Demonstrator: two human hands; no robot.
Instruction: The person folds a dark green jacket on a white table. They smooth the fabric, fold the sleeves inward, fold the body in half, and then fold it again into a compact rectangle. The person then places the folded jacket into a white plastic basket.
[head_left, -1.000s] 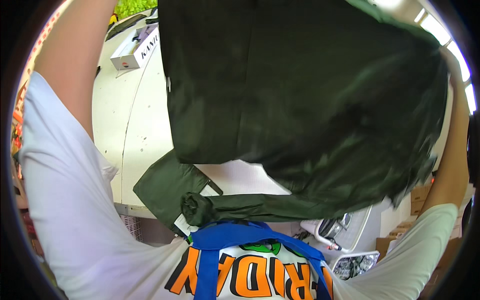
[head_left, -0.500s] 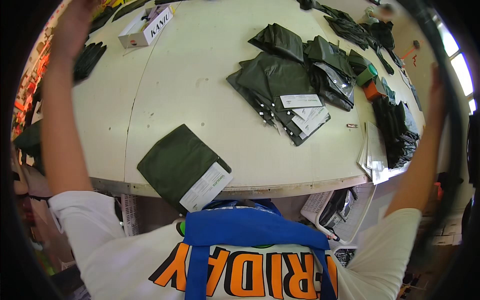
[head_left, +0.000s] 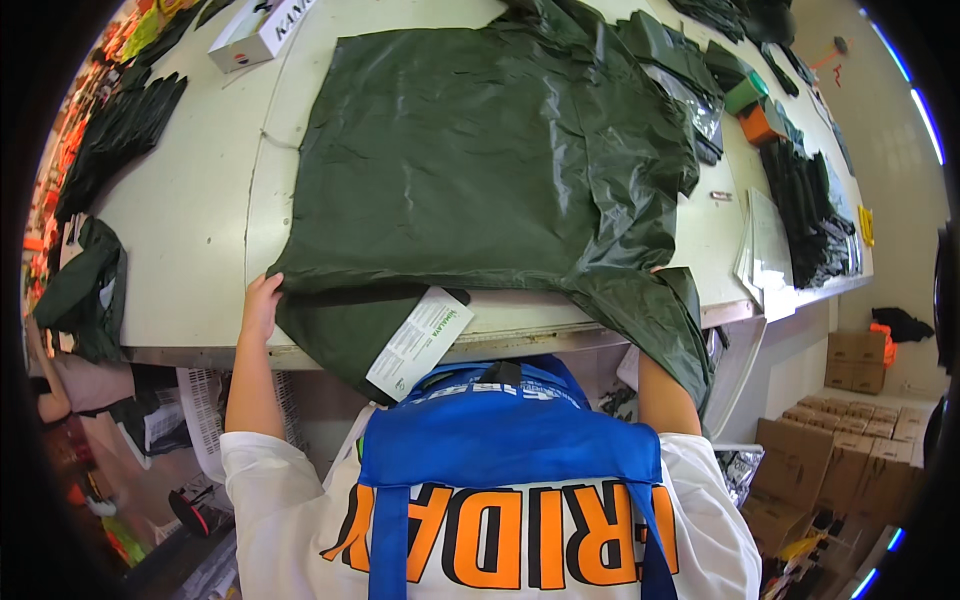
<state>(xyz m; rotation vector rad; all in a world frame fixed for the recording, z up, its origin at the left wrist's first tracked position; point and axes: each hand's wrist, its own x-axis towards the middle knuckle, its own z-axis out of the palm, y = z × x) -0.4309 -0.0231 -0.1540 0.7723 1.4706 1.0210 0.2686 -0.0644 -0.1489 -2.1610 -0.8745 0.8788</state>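
Note:
A large dark green coated-fabric garment point(head_left: 450, 160) lies spread over the table, smooth at the left and wrinkled at the right. My left hand point(head_left: 262, 305) is closed on its near left corner. At the near right, my right hand point(head_left: 656, 268) shows only a bit of finger at the garment's edge. It appears closed on the cloth, and a loose sleeve-like part point(head_left: 655, 315) hangs over that forearm. Partly under the near edge lies a folded green pouch point(head_left: 335, 335) with a white printed card point(head_left: 420, 343) on it, overhanging the table edge in front of me.
Folded dark green pieces point(head_left: 665, 60) lie at the back right, partly covered. Beyond them are an orange box point(head_left: 762, 124), a dark stack point(head_left: 810, 215) and white sheets point(head_left: 768, 245). A white box point(head_left: 250, 40) stands at the far left. Dark garments point(head_left: 120, 140) lie along the left side.
My hands have come down from high and wide apart to the table's near edge. The green garment now lies spread across the table, covering much of the pile of folded pieces and cards.

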